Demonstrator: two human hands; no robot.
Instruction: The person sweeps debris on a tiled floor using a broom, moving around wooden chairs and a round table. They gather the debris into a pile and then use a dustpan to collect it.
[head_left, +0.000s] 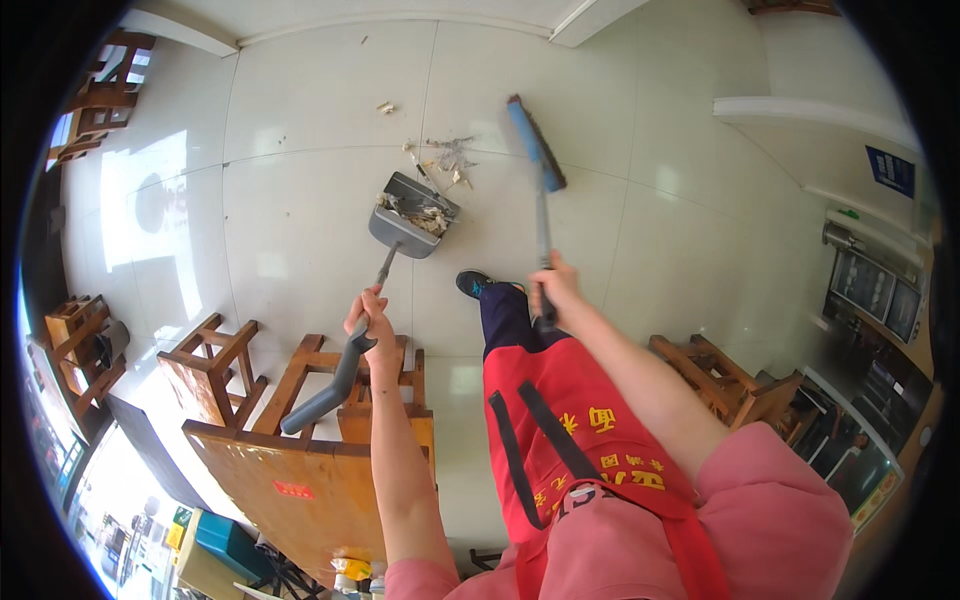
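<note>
My left hand (371, 319) is closed around the grey handle of a long-handled dustpan (409, 229), whose pan sits on the tiled floor with crumpled scraps and dirt inside. My right hand (556, 289) grips the handle of a broom with a blue head (536, 142) and dark bristles, slightly blurred, to the right of the pan. Between pan and broom lies a pile of grey dust and pale scraps (454, 156). A thin stick-like piece leans over the pan's edge. Another pale scrap (385, 108) lies farther up the floor.
A wooden table (300, 495) and wooden stools (214, 367) stand at the lower left, close to my left arm. More wooden stools (720, 375) are at the right. A white wall end (795, 111) juts in at upper right. My shoe (474, 283) is below the debris.
</note>
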